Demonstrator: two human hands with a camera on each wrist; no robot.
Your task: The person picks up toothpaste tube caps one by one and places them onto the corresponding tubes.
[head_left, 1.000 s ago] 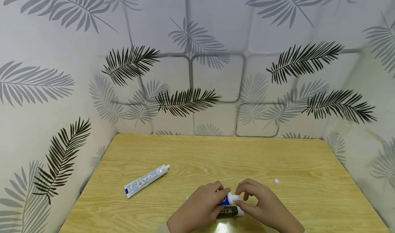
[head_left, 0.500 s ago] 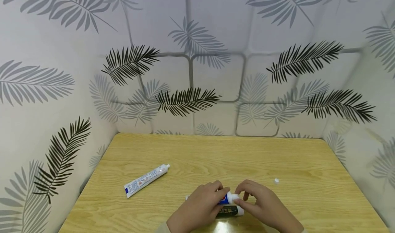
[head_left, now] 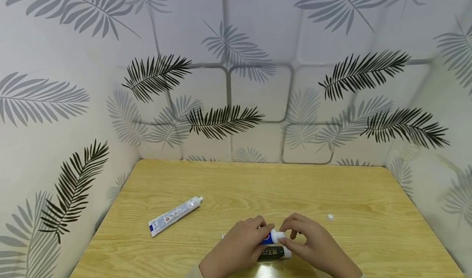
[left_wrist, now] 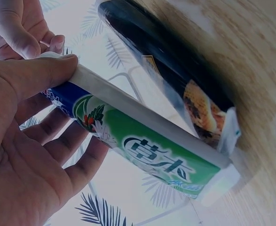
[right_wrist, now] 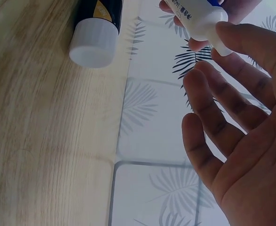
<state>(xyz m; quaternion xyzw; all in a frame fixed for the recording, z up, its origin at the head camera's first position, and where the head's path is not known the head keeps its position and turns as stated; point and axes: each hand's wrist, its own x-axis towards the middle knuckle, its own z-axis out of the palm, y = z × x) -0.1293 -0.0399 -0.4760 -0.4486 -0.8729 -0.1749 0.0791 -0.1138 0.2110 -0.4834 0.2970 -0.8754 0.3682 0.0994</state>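
Note:
My left hand (head_left: pixel 236 245) grips a toothpaste tube (left_wrist: pixel 142 146), green, blue and white, with the thumb on one side and fingers on the other. The tube's white cap (right_wrist: pixel 218 40) is pinched between thumb and index finger of my right hand (head_left: pixel 318 245); the other fingers are loosely bent. In the head view the left hand hides much of the tube. Just in front of it lies a black toothpaste tube (head_left: pixel 273 252) with a wide white cap (right_wrist: pixel 94 43), partly covered by the left hand.
A white toothpaste tube (head_left: pixel 175 215) lies slanted on the left of the wooden table (head_left: pixel 258 184), its narrow tip toward the back right. A small white cap (head_left: pixel 330 217) sits beyond the right hand. Leaf-patterned walls (head_left: pixel 206 147) enclose the table's back and sides.
The right thumb and index finger shift very slightly at the cap. Both hands and the tubes otherwise stay in the same places.

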